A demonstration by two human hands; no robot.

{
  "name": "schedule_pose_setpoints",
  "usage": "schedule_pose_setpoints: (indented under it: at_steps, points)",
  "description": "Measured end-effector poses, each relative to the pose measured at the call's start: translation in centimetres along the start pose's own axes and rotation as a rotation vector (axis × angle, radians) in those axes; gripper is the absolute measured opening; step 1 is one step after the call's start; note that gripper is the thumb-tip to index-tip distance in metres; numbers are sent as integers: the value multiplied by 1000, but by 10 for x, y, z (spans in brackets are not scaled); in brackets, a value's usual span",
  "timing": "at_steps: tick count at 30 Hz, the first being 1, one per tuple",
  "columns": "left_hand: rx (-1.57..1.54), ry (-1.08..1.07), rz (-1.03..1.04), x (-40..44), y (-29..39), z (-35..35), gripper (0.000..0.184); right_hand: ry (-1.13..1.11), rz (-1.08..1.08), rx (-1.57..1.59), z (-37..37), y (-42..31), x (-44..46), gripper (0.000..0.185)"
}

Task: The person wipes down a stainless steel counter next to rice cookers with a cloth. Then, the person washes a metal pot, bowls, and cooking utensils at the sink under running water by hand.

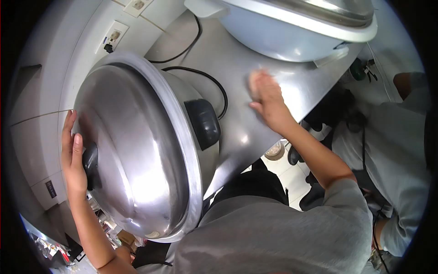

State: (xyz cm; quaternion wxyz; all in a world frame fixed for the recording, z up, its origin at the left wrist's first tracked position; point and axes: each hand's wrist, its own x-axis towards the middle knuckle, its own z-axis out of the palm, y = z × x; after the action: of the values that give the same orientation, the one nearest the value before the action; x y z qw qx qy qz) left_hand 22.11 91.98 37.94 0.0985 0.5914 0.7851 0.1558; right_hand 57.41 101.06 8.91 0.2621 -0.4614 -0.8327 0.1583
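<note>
A large rice cooker point(211, 157) is tipped on its side on the steel worktop point(214, 50). Its domed steel lid point(132, 137) faces left, with a black knob point(91, 166) at the lid's middle. My left hand point(73, 160) lies against the lid beside that knob, fingers stretched out. Over the worktop, between this cooker and a second one, is my right hand point(269, 98). Its fingers look straight, with the thumb apart, but their tips are smeared by motion; I make out nothing held in them.
A pale blue cooker point(273, 36) with a steel lid stands at the worktop's far end. A black cord point(219, 86) loops beside the tipped cooker. Wall sockets point(114, 35) are at upper left. A person in a grey shirt point(383, 141) is close on the right.
</note>
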Motion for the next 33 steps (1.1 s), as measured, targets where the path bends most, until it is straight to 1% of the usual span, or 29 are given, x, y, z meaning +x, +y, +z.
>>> schedule_pose_setpoints:
  at_steps: [2,4,6,8,10,12,14,17,18,21,23,25,28,31,33]
  points:
    - [1,-5,-3,1,1,1,52,-137,-113,-7,46,8,37,60]
    - [-2,1,3,2,0,1,52,-19,-189,-60,90,9,96,58]
    - [-12,-4,-20,1,3,1,51,21,-144,-132,128,10,161,58]
    - [-25,-5,-40,2,5,1,52,105,-70,-175,153,5,221,55]
    - [-30,0,-60,3,9,2,54,29,22,-57,182,2,274,50]
    - [27,0,-21,5,8,0,57,59,28,-43,220,-8,313,44]
    - [63,19,4,6,6,0,60,179,-45,-141,257,-23,334,36]
    - [91,20,27,7,6,1,64,-51,-301,-64,239,-57,325,31]
    - [96,15,25,8,6,1,65,44,-266,36,238,-61,321,25]
    - [116,-8,13,8,10,2,64,-132,-351,180,266,-64,340,19]
    - [123,-10,2,8,13,2,64,4,-561,372,268,-78,326,19]
    - [121,-5,-17,7,14,2,64,-380,-570,384,217,-93,296,24]
    - [99,6,-29,3,10,1,61,-502,-592,299,206,-81,262,25]
    - [80,16,-20,1,6,0,57,-245,-542,556,171,-30,207,23]
    - [50,18,-27,-1,3,1,55,-117,-466,493,141,2,157,18]
